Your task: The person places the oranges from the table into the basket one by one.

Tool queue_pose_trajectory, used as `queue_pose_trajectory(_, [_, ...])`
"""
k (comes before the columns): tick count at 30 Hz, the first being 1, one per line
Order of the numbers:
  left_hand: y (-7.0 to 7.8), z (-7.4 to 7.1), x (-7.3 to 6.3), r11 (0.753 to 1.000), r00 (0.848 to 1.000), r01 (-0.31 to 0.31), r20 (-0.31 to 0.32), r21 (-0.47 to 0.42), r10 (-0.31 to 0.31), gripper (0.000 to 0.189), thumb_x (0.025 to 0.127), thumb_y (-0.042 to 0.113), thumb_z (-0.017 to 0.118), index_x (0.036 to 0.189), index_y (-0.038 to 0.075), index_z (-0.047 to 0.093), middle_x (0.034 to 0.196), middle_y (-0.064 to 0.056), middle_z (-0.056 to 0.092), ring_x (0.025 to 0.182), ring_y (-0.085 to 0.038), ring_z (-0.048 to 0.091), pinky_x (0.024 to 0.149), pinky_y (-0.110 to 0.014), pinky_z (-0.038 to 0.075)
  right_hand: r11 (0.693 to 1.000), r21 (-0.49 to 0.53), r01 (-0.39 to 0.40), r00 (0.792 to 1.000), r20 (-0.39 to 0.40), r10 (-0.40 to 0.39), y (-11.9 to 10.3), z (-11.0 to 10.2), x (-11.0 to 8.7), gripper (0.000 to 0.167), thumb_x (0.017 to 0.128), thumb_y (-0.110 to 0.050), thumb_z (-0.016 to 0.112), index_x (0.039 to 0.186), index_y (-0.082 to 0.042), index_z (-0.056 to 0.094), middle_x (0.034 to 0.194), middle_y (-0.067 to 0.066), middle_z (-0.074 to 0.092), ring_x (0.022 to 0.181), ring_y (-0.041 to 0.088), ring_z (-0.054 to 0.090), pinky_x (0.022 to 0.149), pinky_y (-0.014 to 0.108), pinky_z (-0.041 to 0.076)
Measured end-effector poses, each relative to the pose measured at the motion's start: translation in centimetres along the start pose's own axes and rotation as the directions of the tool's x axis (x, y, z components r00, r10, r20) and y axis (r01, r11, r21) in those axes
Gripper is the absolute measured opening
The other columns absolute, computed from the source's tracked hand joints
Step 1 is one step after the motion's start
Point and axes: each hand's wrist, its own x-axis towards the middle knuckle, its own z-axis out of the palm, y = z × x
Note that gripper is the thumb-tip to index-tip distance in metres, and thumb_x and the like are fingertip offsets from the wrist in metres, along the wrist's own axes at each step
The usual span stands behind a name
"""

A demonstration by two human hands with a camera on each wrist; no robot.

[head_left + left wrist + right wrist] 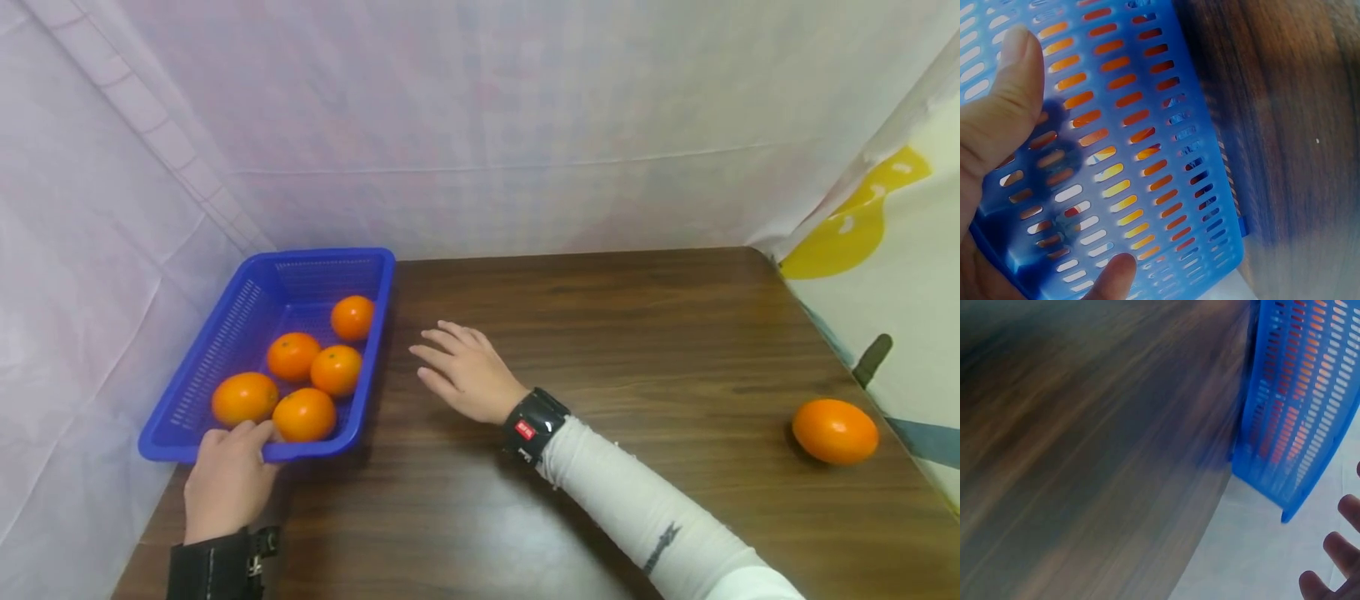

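A blue plastic basket [382,325] with slotted walls stands at the left of the table, with several oranges [292,357] inside, mostly toward its near end. My left hand [231,482] grips the basket's near rim; in the left wrist view its thumb [1019,81] lies along the outside of the slotted wall [1119,125]. To the right of the basket, my right hand [472,375] is over the table, fingers spread and holding nothing. The right wrist view shows some of its fingertips [1341,550] apart from the basket [1300,412].
A lone orange [835,431] sits on the brown wooden table [637,333] near its right edge. Pale cloth [525,125] hangs behind the table and along its left side. Past the right edge is a cloth with a yellow pattern [840,242].
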Motion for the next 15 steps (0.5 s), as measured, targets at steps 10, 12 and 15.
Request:
queue_pose_trajectory(10, [0.4, -0.2, -0.1, 1.0, 1.0, 0.007, 0.005, 0.002, -0.007, 0.012, 0.084, 0.009, 0.078, 0.09, 0.012, 0.068, 0.088, -0.01, 0.063, 0.098, -0.041, 0.049, 0.069, -0.062, 0.047, 0.992, -0.006, -0.123, 0.992, 0.0, 0.123, 2.2, -0.9, -2.2, 0.046, 0.104, -0.046, 0.046, 0.143, -0.023, 0.057, 0.15, 0.005, 0.053, 0.146, 0.032, 0.04, 0.118, 0.057, 0.03])
queue_pose_trajectory(12, [0.5, -0.2, -0.1, 1.0, 1.0, 0.004, -0.001, 0.002, -0.004, 0.012, 0.084, 0.01, 0.078, 0.09, 0.012, 0.067, 0.088, -0.01, 0.063, 0.097, -0.041, 0.049, 0.069, -0.062, 0.048, 0.99, -0.007, -0.139, 0.99, -0.001, 0.139, 2.6, -0.9, -2.6, 0.046, 0.104, -0.046, 0.046, 0.143, -0.023, 0.057, 0.15, 0.005, 0.053, 0.145, 0.032, 0.04, 0.118, 0.057, 0.03])
queue_pose_trajectory(15, [0.4, -0.2, -0.2, 1.0, 1.0, -0.001, -0.012, 0.004, 0.001, 0.012, 0.084, 0.01, 0.078, 0.09, 0.012, 0.068, 0.088, -0.01, 0.063, 0.097, -0.041, 0.049, 0.069, -0.062, 0.047, 0.989, -0.01, -0.145, 0.989, -0.015, 0.145, 3.2, -1.0, -3.1, 0.046, 0.104, -0.046, 0.047, 0.142, -0.023, 0.057, 0.148, 0.005, 0.054, 0.144, 0.032, 0.042, 0.117, 0.058, 0.032])
